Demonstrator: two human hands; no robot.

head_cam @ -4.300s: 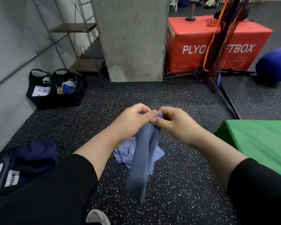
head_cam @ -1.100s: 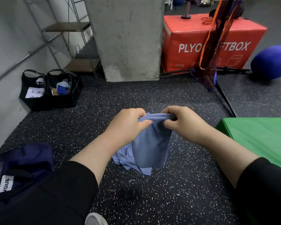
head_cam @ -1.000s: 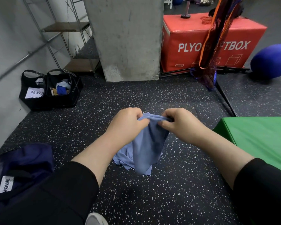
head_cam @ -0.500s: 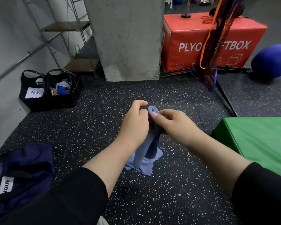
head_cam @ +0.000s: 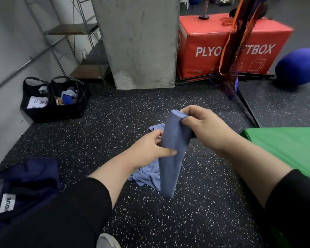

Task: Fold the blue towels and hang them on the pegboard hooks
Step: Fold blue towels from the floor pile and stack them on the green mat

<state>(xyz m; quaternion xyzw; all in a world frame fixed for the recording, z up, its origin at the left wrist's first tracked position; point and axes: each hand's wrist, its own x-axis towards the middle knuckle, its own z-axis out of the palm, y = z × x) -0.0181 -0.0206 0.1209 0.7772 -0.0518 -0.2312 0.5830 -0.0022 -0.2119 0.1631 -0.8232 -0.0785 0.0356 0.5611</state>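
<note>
A blue towel (head_cam: pixel 170 158), folded into a narrow strip, hangs in the air above the speckled black floor. My right hand (head_cam: pixel 202 127) pinches its top end. My left hand (head_cam: pixel 150 151) grips the strip lower down, thumb across its front. Under them a second blue towel (head_cam: pixel 147 176) lies crumpled on the floor, partly hidden by the hanging strip. No pegboard or hooks appear in view.
A concrete pillar (head_cam: pixel 138 42) stands ahead, a red plyo box (head_cam: pixel 227 45) to its right with an orange-black net (head_cam: pixel 234 43) hanging in front. Black bags (head_cam: pixel 55 101) sit by the left wall. A green mat (head_cam: pixel 284 149) lies right, a blue ball (head_cam: pixel 299 67) far right, dark fabric (head_cam: pixel 23 187) near left.
The towel went from a wide fold between both hands to a narrow hanging strip. My left hand slid down from the top to grip it lower; my right hand keeps the top.
</note>
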